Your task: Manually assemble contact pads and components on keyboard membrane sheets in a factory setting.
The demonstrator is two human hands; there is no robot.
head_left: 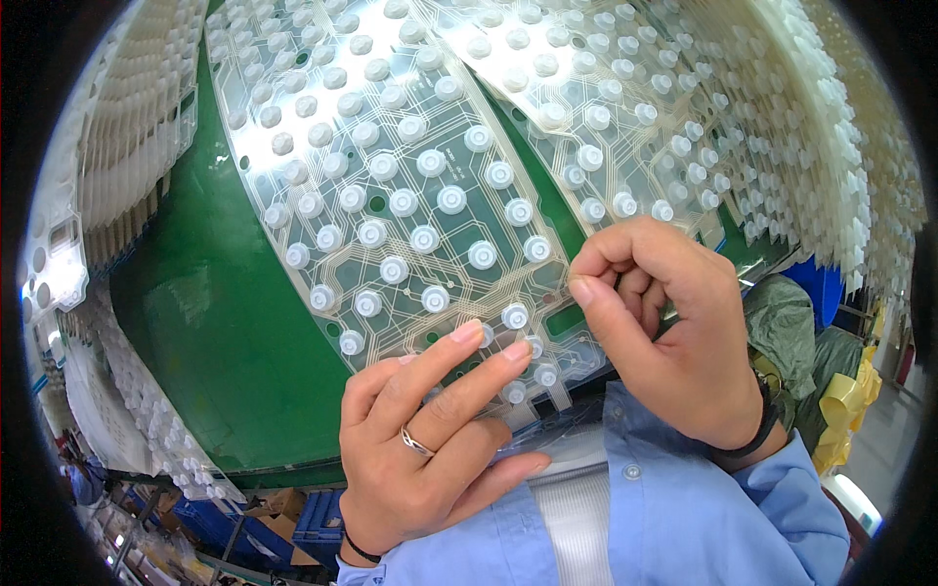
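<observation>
A clear keyboard membrane sheet [405, 234] with printed circuit lines and rows of white rubber domes lies on a green work surface. Over its near end rests my left hand [425, 439], fingers spread, the fingertips on or just above the domes. A ring is on one finger. My right hand [674, 322] is at the sheet's right edge, thumb and forefinger pinched together. Whatever is between those fingertips, if anything, is too small or hidden to tell. A second domed sheet [625, 137] lies to the right, beyond my right hand.
Stacked domed sheets stand at the left [132, 127] and a thick stack [811, 127] at the right. The green surface [215, 322] shows left of the middle sheet. Below its edge are blue crates [318, 527]; a dark green bag [782, 327] and yellow material [845, 410] are at the right.
</observation>
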